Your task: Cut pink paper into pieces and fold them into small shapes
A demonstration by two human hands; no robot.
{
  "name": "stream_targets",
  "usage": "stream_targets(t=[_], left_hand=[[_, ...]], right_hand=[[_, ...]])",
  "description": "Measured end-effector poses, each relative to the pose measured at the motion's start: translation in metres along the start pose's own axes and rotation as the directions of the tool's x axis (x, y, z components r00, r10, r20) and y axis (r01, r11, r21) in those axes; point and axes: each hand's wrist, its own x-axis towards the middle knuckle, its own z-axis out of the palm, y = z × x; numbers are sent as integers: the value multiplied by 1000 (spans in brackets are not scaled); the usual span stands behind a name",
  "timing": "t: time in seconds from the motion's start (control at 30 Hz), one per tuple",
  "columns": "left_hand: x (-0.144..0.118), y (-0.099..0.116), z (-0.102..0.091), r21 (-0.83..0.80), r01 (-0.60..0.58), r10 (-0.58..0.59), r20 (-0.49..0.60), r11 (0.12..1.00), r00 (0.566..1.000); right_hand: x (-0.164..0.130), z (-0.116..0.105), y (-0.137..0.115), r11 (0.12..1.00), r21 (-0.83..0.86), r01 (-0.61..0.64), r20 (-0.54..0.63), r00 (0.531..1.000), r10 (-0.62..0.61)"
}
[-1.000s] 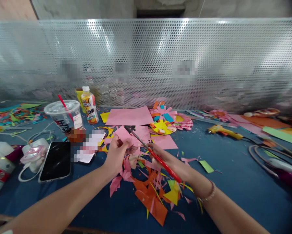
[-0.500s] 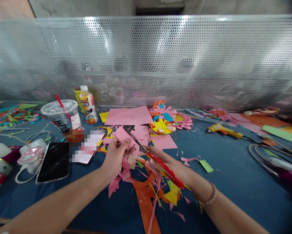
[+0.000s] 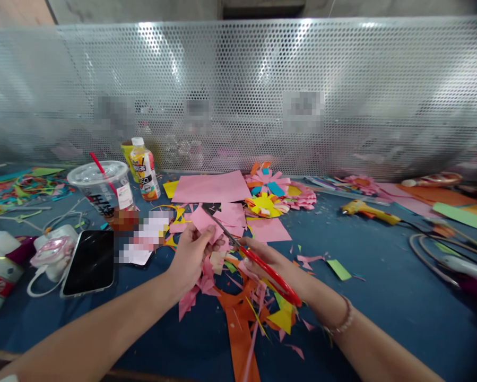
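Observation:
Pinched in my left hand (image 3: 192,252) is a small piece of pink paper (image 3: 202,222). My right hand (image 3: 268,265) is closed round the red handles of a pair of scissors (image 3: 264,268). The scissor blades point up and left, lying against the right edge of the pink piece. Behind my hands lie a larger pink sheet (image 3: 210,187) and further pink pieces, one of them a pink rectangle (image 3: 269,229). Below my hands is a cut orange sheet (image 3: 240,334) among pink, yellow and green scraps. Paper flowers (image 3: 264,205) sit just beyond, to the right.
On the left stand a lidded plastic cup (image 3: 101,185) with a red straw and a drink bottle (image 3: 145,170), near a dark-screened phone (image 3: 90,262). A yellow glue gun (image 3: 369,211) with its cable lies right. A perforated metal panel (image 3: 246,69) closes off the back.
The view has shifted slightly. Both hands keep their grips, and the scissor blades look closer together against the pink paper's edge.

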Motion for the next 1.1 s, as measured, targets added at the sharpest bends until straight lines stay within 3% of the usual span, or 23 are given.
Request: stream_targets(t=[0.17, 0.4, 0.6, 1.1], left_hand=[[0, 0, 0, -12, 4, -4, 11, 1000, 1000], [1, -1, -1, -8, -11, 11, 8, 1000, 1000], [2, -2, -1, -8, -18, 18, 21, 1000, 1000], [1, -1, -1, -6, -21, 22, 29, 1000, 999]], right_hand=[[-1, 0, 0, 996, -79, -31, -12, 999, 31], [-3, -2, -4, 998, -64, 21, 2, 1000, -21], [-4, -1, -3, 997, -71, -8, 2, 1000, 8], [7, 3, 1, 973, -223, 54, -91, 993, -76]])
